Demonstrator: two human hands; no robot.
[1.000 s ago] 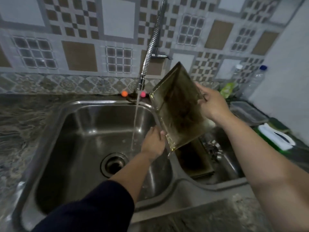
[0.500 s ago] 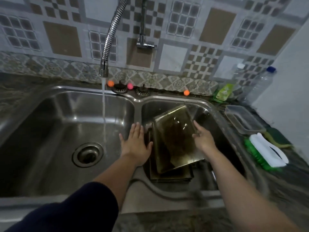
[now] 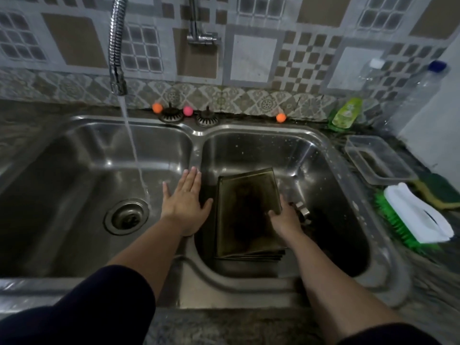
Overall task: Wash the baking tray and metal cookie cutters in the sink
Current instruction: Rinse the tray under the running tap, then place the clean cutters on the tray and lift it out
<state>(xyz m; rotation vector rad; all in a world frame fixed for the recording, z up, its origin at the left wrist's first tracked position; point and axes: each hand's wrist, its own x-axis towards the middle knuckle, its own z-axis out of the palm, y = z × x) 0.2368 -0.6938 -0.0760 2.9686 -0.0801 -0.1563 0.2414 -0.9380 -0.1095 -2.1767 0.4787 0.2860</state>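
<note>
Tray (image 3: 245,210) is lying flat on top of a stack of similar trays in the right basin (image 3: 321,155) of the double sink, its dark stained face turned up. Right hand (image 3: 286,217) is resting on the tray's right edge, with the fingers curling over that edge; whether they are clamping it or only touching it cannot be told. Cutters (image 3: 302,211) are lying just beside the stack on its right, partly hidden behind the right hand, and their shapes are too dim to make out. Left hand (image 3: 185,197) is hovering over the divider between the two basins, palm down, fingers straight and close together, thumb spread toward the tray; it is holding nothing.

Water (image 3: 133,148) is running from the flexible spout (image 3: 117,46) into the left basin (image 3: 74,170), landing just beside the drain (image 3: 127,216). A second tap (image 3: 201,33) is sitting on the tiled wall above the divider. Two strainer plugs (image 3: 189,115) and three small coloured balls (image 3: 156,108) are lining the back ledge.

On the counter to the right, a green soap bottle (image 3: 347,112) is leaning near the wall, with a clear bottle (image 3: 420,90) standing beside it. A clear tub (image 3: 378,160) is sitting near the sink rim. A brush (image 3: 413,215) with green bristles is lying in front of the tub, touching a green-and-yellow sponge (image 3: 440,192).
</note>
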